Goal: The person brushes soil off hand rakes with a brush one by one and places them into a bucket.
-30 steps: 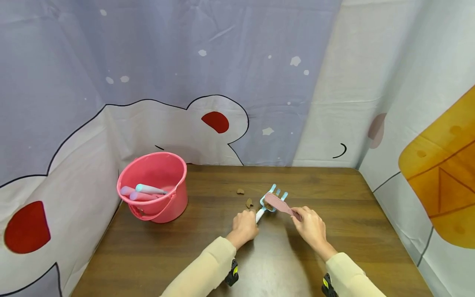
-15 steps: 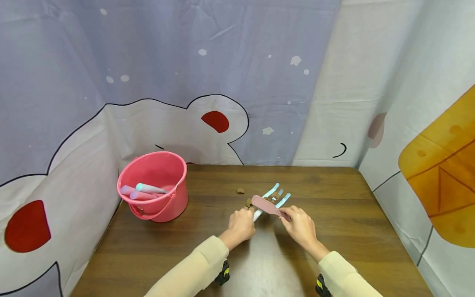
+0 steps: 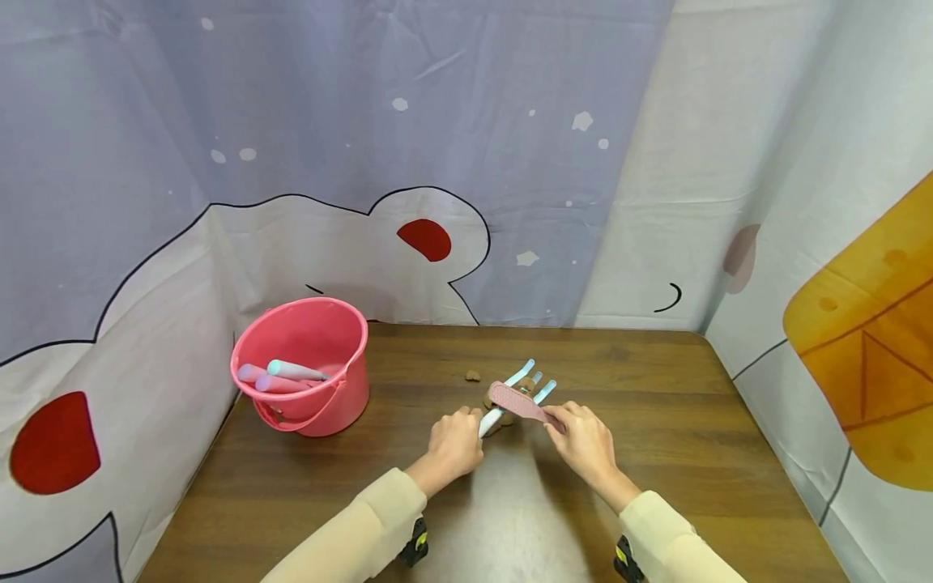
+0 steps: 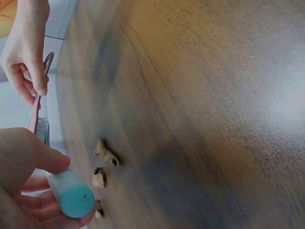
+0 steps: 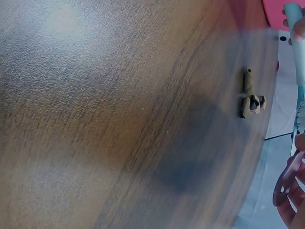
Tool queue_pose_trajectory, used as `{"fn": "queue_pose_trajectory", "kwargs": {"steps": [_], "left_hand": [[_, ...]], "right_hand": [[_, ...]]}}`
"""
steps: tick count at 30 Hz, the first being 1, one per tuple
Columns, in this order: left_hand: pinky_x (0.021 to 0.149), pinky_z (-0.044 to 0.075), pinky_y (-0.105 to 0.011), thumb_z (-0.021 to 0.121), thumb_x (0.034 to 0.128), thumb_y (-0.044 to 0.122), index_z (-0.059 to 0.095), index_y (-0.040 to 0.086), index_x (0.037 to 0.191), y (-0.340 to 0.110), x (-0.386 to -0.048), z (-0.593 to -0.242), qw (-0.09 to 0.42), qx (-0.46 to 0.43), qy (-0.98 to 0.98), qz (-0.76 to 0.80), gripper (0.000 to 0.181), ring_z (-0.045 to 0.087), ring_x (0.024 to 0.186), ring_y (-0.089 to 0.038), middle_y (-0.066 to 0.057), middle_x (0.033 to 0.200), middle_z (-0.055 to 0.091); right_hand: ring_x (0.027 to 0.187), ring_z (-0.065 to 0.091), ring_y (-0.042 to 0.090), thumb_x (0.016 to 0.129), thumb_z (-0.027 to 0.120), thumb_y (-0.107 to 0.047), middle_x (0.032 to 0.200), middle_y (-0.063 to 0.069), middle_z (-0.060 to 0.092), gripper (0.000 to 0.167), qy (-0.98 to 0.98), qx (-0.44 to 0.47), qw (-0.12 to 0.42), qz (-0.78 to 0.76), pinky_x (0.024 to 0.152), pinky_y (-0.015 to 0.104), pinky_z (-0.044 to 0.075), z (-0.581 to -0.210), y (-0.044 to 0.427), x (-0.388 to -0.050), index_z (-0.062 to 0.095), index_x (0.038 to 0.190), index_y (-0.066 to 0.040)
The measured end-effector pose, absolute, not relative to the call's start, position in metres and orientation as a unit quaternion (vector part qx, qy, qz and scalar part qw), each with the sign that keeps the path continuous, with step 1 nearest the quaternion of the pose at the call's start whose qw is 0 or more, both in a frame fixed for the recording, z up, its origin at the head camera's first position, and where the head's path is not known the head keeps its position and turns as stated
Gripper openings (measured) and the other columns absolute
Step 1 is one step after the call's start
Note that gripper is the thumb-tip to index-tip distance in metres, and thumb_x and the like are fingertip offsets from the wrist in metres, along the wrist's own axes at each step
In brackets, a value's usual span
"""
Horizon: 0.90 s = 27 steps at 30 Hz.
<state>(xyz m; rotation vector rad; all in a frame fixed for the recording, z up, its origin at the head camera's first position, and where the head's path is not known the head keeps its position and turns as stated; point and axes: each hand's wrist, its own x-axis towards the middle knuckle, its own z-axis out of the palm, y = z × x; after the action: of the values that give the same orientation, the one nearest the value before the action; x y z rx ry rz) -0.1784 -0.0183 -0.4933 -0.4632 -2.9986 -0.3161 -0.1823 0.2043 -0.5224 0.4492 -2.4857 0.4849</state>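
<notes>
My left hand grips the white handle of a small garden hand fork, whose light blue tines point away and to the right, above the table. My right hand pinches the handle of a pink brush. The brush head lies across the fork, hiding part of it; its bristles face down, towards the fork. A few brown crumpled bits lie on the wood beneath, and another brown piece sits farther back. In the left wrist view the fork's handle ends in a teal cap.
A pink bucket stands at the back left of the wooden table, with several pastel-handled tools inside. A printed cloth hangs along the back and both sides.
Both hands have shifted left, the left one also slightly nearer. The brush head has moved from the fork's tines towards its handle. More brown bits now show below the fork.
</notes>
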Motion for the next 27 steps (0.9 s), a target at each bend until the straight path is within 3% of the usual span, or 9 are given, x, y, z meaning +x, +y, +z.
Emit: {"fn": "queue_pose_trajectory", "kwargs": {"steps": [27], "left_hand": [[0.045, 0.041, -0.035, 0.073, 0.0688, 0.015, 0.058, 0.008, 0.083, -0.047, -0.177, -0.506, 0.058, -0.127, -0.981, -0.132, 0.022, 0.056, 0.056, -0.026, -0.002, 0.069, 0.05]], "right_hand": [[0.066, 0.058, 0.015, 0.065, 0.079, -0.015, 0.079, -0.004, 0.064, 0.027, -0.93, 0.146, 0.292, 0.167, 0.053, 0.032, 0.046, -0.527, 0.217, -0.18, 0.072, 0.091, -0.018]]}}
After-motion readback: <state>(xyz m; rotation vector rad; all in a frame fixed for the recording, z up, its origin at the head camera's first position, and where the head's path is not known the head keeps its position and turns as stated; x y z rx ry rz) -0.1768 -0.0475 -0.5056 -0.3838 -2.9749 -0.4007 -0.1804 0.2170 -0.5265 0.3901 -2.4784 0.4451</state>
